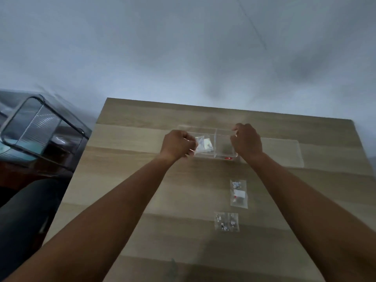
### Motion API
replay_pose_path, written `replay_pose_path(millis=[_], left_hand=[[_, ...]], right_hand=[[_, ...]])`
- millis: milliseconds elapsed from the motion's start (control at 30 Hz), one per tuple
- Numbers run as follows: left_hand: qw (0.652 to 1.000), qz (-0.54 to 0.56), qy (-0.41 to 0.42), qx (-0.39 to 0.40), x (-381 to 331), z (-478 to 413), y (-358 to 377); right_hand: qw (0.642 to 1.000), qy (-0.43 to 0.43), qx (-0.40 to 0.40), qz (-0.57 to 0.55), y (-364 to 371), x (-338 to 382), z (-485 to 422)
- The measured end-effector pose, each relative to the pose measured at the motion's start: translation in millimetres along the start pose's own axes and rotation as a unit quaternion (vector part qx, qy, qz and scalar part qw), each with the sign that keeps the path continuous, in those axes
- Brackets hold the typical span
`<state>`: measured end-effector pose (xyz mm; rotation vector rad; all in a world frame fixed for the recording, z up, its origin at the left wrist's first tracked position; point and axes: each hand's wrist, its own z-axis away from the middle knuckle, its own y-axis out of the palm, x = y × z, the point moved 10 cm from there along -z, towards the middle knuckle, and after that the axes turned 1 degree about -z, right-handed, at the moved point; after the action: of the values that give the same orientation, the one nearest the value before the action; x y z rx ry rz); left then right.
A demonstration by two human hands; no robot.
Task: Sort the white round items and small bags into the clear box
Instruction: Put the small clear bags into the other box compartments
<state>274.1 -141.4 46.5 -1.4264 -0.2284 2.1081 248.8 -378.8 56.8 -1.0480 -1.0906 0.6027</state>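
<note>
A clear box (215,130) with a middle divider sits far out on the wooden table (142,190). My left hand (179,145) grips its left end and my right hand (247,140) grips its right end. Small bags (203,144) lie in the left compartment. A small red item (227,158) shows at the front of the right compartment. Two more small clear bags lie on the table nearer to me: one with a white and red piece (238,193), one with tiny white bits (226,221). The image is blurred.
A flat clear lid (284,152) lies to the right of the box. Left of the table stands a large grey transparent container (40,129). The table's left edge runs diagonally; a pale wall is behind.
</note>
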Motion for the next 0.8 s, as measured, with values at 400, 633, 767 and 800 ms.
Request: replay_pose_path(millis=[400,633,767,800], left_hand=[[0.954,-0.298,0.041,0.005,-37,-48,46],[0.929,-0.361,0.082,-0.022,-38,-48,51],[0.942,-0.316,0.103,-0.05,-46,-42,43],[0.949,-0.292,0.107,-0.054,-47,-38,40]], right_hand=[[0.988,0.076,0.031,-0.134,20,-34,13],[0.988,0.074,0.035,-0.128,24,-34,9],[0.987,0.085,0.038,-0.13,24,-35,10],[0.986,0.088,0.04,-0.138,23,-36,11]])
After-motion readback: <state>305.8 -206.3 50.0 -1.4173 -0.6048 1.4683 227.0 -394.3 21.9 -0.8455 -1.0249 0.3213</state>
